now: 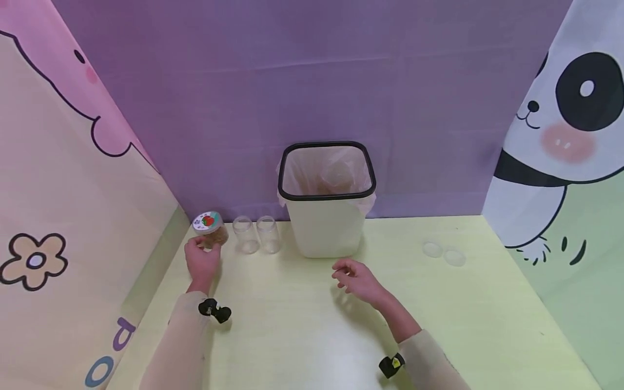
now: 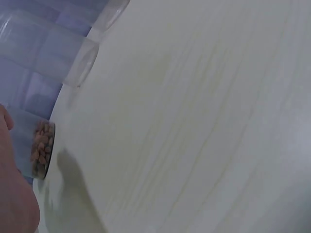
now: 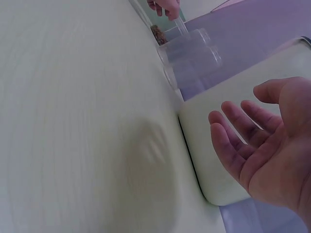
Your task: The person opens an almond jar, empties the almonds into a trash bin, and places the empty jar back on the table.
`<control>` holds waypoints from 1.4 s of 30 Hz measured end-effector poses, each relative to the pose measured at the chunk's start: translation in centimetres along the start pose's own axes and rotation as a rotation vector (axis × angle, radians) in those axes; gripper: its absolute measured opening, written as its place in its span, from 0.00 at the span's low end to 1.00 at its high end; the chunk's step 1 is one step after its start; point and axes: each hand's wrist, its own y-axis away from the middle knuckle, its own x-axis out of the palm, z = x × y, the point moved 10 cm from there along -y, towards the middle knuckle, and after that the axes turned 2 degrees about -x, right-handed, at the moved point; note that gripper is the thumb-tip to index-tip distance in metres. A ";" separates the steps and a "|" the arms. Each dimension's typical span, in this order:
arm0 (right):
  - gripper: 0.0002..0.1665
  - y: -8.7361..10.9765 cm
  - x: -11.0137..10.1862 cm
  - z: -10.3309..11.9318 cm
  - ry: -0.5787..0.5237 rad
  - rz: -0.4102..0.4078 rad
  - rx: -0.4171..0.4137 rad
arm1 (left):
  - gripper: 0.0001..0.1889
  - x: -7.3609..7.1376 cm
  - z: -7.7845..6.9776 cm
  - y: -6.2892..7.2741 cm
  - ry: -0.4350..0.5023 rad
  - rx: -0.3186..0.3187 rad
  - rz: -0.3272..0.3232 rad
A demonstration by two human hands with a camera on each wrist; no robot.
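Note:
My left hand is at a clear jar at the back left of the table, thumb and fingers on its near side. The jar has a white and teal lid with a red fruit picture. Small brown pieces lie in its bottom, which rests on the table in the left wrist view. Part of the jar is hidden by the hand. My right hand hovers above the table in front of a white bin, fingers loosely bent and holding nothing; the right wrist view shows its bare palm.
Two clear lidless jars stand between the lidded jar and the bin. The bin has a black rim and a pinkish liner with something clear inside. Two clear discs lie at the right. Purple cloth hangs behind the table.

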 end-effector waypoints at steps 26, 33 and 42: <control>0.13 0.8 1.9 -1.4 0.194 0.098 -0.073 | 0.60 2.5 4.1 -2.5 -0.099 -0.215 0.165; 0.13 1.1 1.8 -1.4 0.188 0.100 -0.093 | 0.53 1.8 4.1 -2.8 -0.111 -0.218 0.120; 0.13 1.5 1.3 -1.7 0.202 0.106 -0.076 | 0.55 2.7 4.7 -2.0 -0.095 -0.287 0.122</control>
